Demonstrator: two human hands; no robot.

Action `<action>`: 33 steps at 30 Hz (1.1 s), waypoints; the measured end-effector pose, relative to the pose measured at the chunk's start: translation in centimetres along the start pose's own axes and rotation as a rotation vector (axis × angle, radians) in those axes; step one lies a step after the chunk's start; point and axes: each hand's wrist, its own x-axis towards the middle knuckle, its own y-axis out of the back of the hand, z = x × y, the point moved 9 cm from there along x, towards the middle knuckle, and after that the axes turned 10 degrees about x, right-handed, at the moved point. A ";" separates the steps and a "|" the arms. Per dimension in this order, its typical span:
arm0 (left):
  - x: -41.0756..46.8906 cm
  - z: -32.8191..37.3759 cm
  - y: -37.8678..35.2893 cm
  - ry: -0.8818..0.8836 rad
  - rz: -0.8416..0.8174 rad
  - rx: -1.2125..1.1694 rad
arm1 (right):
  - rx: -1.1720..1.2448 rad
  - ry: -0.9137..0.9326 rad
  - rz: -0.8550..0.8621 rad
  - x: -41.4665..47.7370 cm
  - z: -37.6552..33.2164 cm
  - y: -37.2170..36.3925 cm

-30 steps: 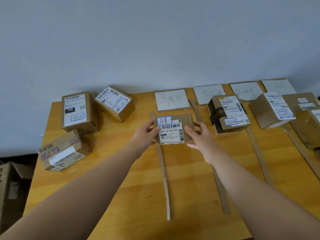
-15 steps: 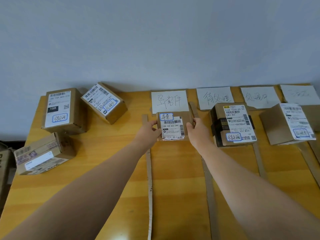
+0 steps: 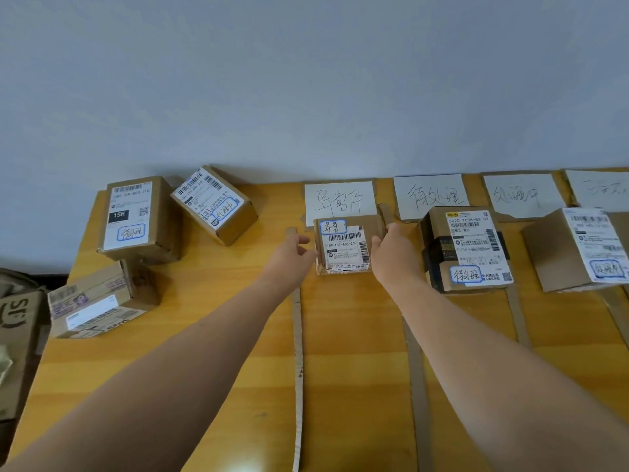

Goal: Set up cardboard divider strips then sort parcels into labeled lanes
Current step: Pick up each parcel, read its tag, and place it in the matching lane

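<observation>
A small brown parcel [image 3: 343,248] with a blue-boxed handwritten mark rests on the wooden table [image 3: 204,352], just below the first white lane label [image 3: 340,202]. It lies between two cardboard divider strips [image 3: 297,352] [image 3: 417,386]. My left hand [image 3: 292,257] is at its left edge, fingers loose and thumb lifted off. My right hand [image 3: 394,253] presses against its right side.
Further lane labels [image 3: 430,195] [image 3: 517,194] [image 3: 599,189] line the back edge. A taped parcel [image 3: 466,250] and another parcel [image 3: 578,250] sit in the lanes to the right. Three parcels [image 3: 136,216] [image 3: 214,202] [image 3: 95,301] lie at the table's left. A carton [image 3: 17,318] stands off the left edge.
Both hands carried the small parcel away from me and set it down under the first label. My left hand's grip has loosened.
</observation>
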 end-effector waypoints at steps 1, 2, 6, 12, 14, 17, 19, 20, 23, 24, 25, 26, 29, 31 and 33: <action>-0.1 0.0 0.2 -0.008 0.007 -0.001 | -0.023 0.001 -0.005 -0.1 -0.1 0.1; -0.3 0.0 0.4 -0.012 0.011 -0.002 | -0.040 0.003 -0.006 -0.2 -0.2 0.2; -1.1 0.3 1.2 -0.040 0.042 0.026 | -0.049 0.045 0.018 -0.9 -0.9 1.0; -3.0 0.8 2.5 -0.081 0.077 0.002 | -0.034 0.134 0.062 -2.8 -2.3 2.2; -4.0 0.4 3.4 -0.092 0.095 -0.017 | -0.015 0.182 0.077 -3.6 -3.0 2.3; -5.3 -0.5 5.6 -0.103 0.129 -0.012 | -0.008 0.254 0.062 -4.9 -4.8 2.0; -6.0 -1.4 7.1 -0.103 0.152 -0.005 | 0.009 0.280 0.038 -5.8 -6.1 1.4; -6.2 -1.8 7.8 -0.104 0.162 -0.004 | 0.019 0.291 0.032 -6.2 -6.8 1.0; -6.9 -3.7 9.7 -0.095 0.178 -0.017 | 0.019 0.327 0.025 -7.8 -9.0 -0.5; -7.0 -4.4 10.3 -0.090 0.180 -0.019 | 0.019 0.340 0.019 -8.3 -9.7 -1.1; -7.1 -5.2 10.9 -0.087 0.184 -0.024 | 0.027 0.353 0.003 -8.7 -10.5 -1.9; -7.2 -5.9 11.7 -0.083 0.190 -0.029 | 0.042 0.365 -0.021 -9.0 -11.3 -2.8; -7.0 -8.2 14.2 -0.081 0.208 -0.045 | 0.062 0.388 -0.078 -9.5 -13.5 -6.2; -6.6 -9.8 16.1 -0.083 0.222 -0.045 | 0.045 0.386 -0.082 -9.6 -14.7 -8.4; -6.0 -11.4 18.2 -0.082 0.241 -0.037 | 0.041 0.377 -0.097 -9.5 -15.7 -10.7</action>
